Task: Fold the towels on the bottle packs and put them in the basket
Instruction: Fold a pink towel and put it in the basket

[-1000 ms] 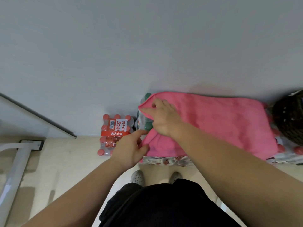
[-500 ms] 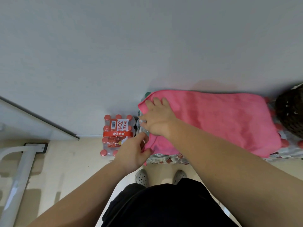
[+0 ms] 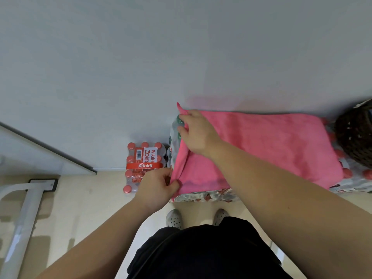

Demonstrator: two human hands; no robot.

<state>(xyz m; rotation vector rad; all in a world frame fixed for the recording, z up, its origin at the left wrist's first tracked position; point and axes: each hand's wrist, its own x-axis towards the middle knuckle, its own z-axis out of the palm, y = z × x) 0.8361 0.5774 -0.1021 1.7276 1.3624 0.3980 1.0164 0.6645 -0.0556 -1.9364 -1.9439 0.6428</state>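
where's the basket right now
In the head view the dark woven basket is at the far right edge, partly cut off by the frame. It appears to sit on the bottle packs, just past the pink towel.

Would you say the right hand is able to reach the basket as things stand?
Probably yes: the right hand pinches the towel's far left corner, and the basket sits beyond the towel's other end, with only flat towel between them.

2 grey perforated shoes [image 3: 174,218] stand on the beige floor [image 3: 80,208] below a grey wall [image 3: 181,47]; a white metal leg [image 3: 26,214] rests far left.
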